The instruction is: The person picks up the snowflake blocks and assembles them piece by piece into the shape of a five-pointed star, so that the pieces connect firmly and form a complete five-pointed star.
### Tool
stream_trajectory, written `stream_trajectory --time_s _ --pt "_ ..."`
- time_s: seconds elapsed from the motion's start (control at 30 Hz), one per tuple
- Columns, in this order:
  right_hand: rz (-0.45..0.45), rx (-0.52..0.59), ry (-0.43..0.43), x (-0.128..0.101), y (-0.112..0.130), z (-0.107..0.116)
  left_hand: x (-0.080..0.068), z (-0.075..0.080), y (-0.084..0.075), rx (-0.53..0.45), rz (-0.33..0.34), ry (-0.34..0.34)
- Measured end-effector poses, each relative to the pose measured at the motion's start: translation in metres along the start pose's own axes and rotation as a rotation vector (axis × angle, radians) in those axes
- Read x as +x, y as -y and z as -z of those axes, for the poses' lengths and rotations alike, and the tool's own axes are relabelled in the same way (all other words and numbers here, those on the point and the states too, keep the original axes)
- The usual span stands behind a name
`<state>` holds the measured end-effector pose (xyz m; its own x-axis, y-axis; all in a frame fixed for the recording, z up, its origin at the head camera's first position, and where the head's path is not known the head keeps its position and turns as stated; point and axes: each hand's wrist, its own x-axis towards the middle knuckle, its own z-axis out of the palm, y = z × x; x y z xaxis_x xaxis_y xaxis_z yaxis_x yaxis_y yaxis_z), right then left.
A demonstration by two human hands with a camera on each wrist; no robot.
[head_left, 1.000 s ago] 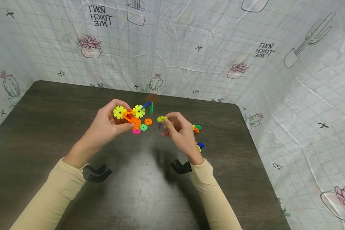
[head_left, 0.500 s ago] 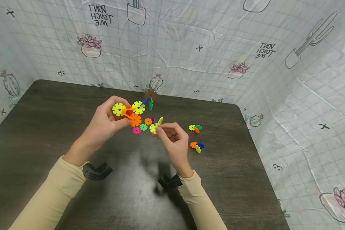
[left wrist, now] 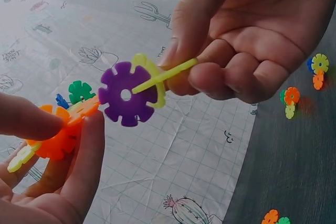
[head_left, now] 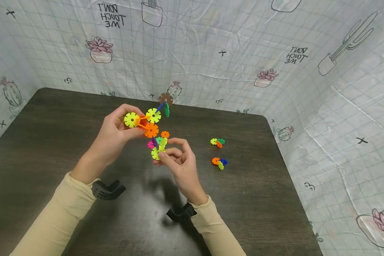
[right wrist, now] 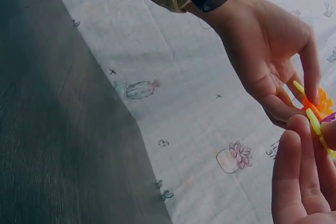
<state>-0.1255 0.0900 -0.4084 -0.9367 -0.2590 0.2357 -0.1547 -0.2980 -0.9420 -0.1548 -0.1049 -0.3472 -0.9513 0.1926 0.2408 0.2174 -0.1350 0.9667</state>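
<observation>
My left hand (head_left: pixel 135 125) grips a built cluster of snowflake discs (head_left: pixel 151 130) above the dark table (head_left: pixel 51 142): two yellow, orange, blue, green and a brown one (head_left: pixel 165 98) on top. My right hand (head_left: pixel 164 151) pinches a small piece of yellow and purple discs (head_left: pixel 155 153) just below that cluster. In the left wrist view the right hand (left wrist: pixel 184 74) holds a yellow-green disc slotted into a purple disc (left wrist: pixel 126 100), which nearly touches the orange part (left wrist: pixel 58 142) held by the left hand (left wrist: pixel 63 129). The right wrist view shows the left hand (right wrist: pixel 304 98) on the orange disc (right wrist: pixel 321 100).
Loose pink (head_left: pixel 150 144), green (head_left: pixel 159 139) and orange (head_left: pixel 165 134) discs lie under the hands. Two small disc clusters (head_left: pixel 217 142) (head_left: pixel 219 163) lie to the right. A cactus-print sheet (head_left: pixel 243 53) walls the table's back and right side.
My right hand has carried the yellow and purple piece leftward and nearer, from beside the cluster to just below it. The left hand has raised its cluster slightly.
</observation>
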Motion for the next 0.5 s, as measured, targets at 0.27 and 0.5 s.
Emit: stream_trajectory --time_s 0.27,0.5 --pt "0.052 -0.017 -0.023 -0.0012 -0.0019 -0.0051 -0.0012 -0.0011 -0.0004 -0.006 0.009 -0.010" --pt "0.089 -0.031 -0.055 0.0004 -0.0033 -0.0090 -0.0012 -0.0010 0.0018 -0.026 0.006 -0.006"
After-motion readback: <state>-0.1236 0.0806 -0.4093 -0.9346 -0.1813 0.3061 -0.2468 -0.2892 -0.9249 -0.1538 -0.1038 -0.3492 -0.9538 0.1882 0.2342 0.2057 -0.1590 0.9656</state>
